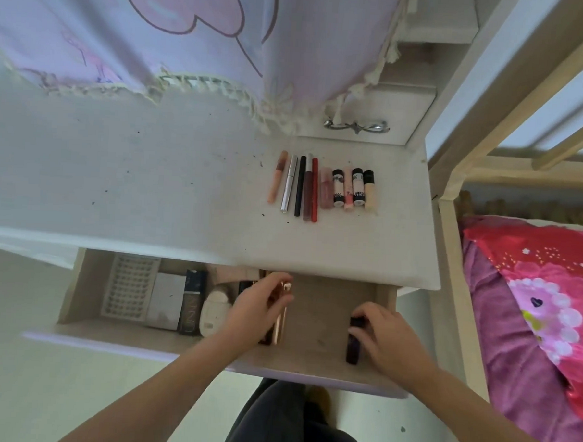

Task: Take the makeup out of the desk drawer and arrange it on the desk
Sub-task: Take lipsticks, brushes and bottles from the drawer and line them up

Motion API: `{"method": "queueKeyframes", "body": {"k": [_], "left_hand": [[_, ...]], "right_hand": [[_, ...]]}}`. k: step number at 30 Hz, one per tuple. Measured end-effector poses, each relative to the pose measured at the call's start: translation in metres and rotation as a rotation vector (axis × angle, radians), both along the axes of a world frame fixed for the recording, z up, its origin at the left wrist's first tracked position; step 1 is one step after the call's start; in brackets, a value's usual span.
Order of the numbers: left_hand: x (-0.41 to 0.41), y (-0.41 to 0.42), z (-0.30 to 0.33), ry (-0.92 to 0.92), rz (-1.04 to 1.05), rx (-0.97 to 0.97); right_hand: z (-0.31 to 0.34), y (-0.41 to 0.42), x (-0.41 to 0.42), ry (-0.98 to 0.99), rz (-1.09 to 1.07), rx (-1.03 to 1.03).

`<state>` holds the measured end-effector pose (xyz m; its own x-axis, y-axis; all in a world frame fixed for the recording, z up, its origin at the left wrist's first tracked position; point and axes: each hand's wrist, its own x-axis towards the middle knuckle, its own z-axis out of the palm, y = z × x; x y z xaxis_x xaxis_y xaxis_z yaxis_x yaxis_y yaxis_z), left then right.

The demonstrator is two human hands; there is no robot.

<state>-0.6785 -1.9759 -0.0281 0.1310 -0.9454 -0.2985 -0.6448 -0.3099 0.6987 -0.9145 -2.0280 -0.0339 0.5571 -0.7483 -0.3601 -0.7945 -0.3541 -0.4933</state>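
Note:
The desk drawer (326, 368) stands pulled out below the white desk (150, 179). My left hand (255, 306) curls round a rose-gold tube (280, 321) in the drawer's middle. My right hand (388, 337) grips a dark purple bottle (354, 345) at the drawer's right. Left in the drawer lie a lash tray (129, 286), a grey compact (166, 300), a dark foundation box (193, 303) and a white bottle (214, 313). On the desk, a row of several lip and pencil tubes (322, 188) lies side by side.
A pale purple cloth with fringe (191, 46) hangs over the back of the desk. A small upper drawer with a metal handle (356, 126) sits at the back right. A wooden bed frame (450, 263) with pink bedding (532, 301) stands close on the right.

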Motion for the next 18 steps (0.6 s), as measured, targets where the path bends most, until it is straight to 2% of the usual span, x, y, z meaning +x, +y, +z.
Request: {"method": "queueKeyframes", "body": {"k": [3, 6, 9, 14, 18], "left_hand": [[0.020, -0.029, 0.042, 0.133, 0.195, -0.241], [0.053, -0.083, 0.062, 0.134, 0.305, -0.360], [0.083, -0.143, 0.054, 0.078, 0.353, -0.307], [0.087, -0.204, 0.025, -0.023, 0.369, -0.166], [0.077, -0.220, 0.015, -0.080, 0.347, -0.124]], "right_hand": [[0.047, -0.041, 0.010, -0.246, -0.177, 0.030], [0.068, -0.106, 0.016, -0.386, -0.393, -0.004], [0.061, -0.169, 0.018, -0.406, -0.538, -0.016], [0.029, -0.216, 0.032, -0.317, -0.557, 0.045], [0.018, -0.230, 0.042, -0.296, -0.522, -0.053]]}}
